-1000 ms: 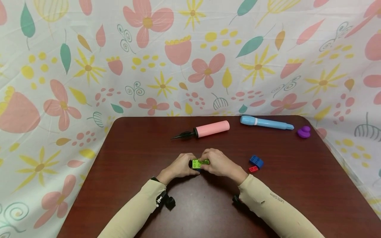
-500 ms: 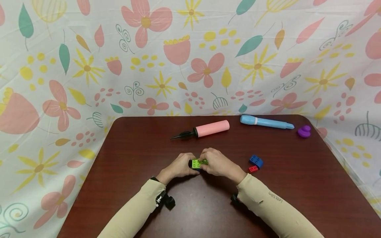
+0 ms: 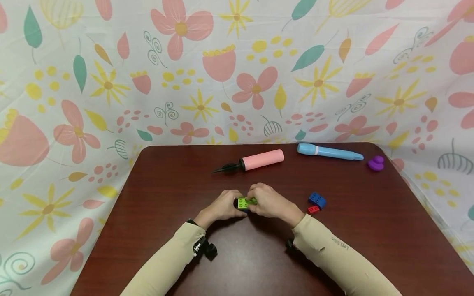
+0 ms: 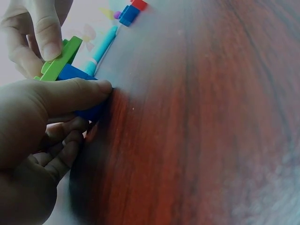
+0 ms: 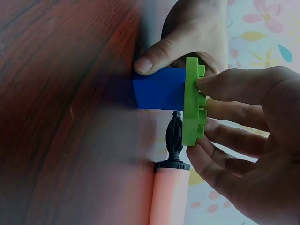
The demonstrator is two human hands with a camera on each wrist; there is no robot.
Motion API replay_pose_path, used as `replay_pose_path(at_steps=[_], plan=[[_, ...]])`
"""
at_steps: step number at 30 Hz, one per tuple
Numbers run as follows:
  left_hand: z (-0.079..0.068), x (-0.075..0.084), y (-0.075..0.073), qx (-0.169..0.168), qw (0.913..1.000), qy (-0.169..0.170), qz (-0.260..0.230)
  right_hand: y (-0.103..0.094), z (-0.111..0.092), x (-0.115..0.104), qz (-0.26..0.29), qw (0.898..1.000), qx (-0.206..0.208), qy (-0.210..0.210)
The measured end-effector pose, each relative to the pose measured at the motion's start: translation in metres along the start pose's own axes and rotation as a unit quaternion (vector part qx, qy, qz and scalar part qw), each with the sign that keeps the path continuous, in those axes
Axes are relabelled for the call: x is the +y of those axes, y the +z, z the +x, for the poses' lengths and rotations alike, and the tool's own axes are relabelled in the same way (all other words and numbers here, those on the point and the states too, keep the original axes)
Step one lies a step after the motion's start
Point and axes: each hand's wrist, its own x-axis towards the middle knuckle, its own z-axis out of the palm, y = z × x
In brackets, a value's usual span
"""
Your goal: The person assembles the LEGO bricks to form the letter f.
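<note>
Lime-green brick (image 5: pixel 190 105), I see | blue block (image 5: pixel 161 90) beneath it | pink-and-black pump (image 3: pixel 262 159) beyond it | red brick (image 3: pixel 313 209) right of it | white cloth (image 3: pixel 140 131) behind it, pink-and-yellow flowered

Both arms are in beige sleeves that stop a little way behind the grip, leaving the left hand (image 3: pixel 224 204) and right hand (image 3: pixel 268 201) bare. Left sleeve (image 3: pixel 159 261) has a black band (image 3: pixel 191 222) peeking out at its hand end, plus a chunky black gadget (image 3: pixel 211 251) with a shiny whitish fitting (image 3: pixel 198 247) on the inner side, further back from the grip. Right sleeve (image 3: pixel 346 261) gets a black piece (image 3: pixel 290 245) on its inner side too, then a small dark mark (image 3: pixel 322 249) (spot or hole, can't tell), and farthest from the grip some dark lettering (image 3: pixel 340 243) too tiny to read for sure.
</note>
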Motion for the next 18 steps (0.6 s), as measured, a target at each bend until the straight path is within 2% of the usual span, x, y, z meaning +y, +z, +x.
replay_pose_path(at_steps=[7, 18], plan=[[0.001, -0.001, 0.000, -0.008, 0.9998, -0.007, 0.016, 0.000, -0.002, 0.002, -0.001, 1.000, 0.004, -0.005], [0.001, 0.000, -0.002, -0.009, 0.9998, -0.006, 0.014, -0.007, -0.014, 0.010, 0.039, 0.998, 0.037, 0.017]])
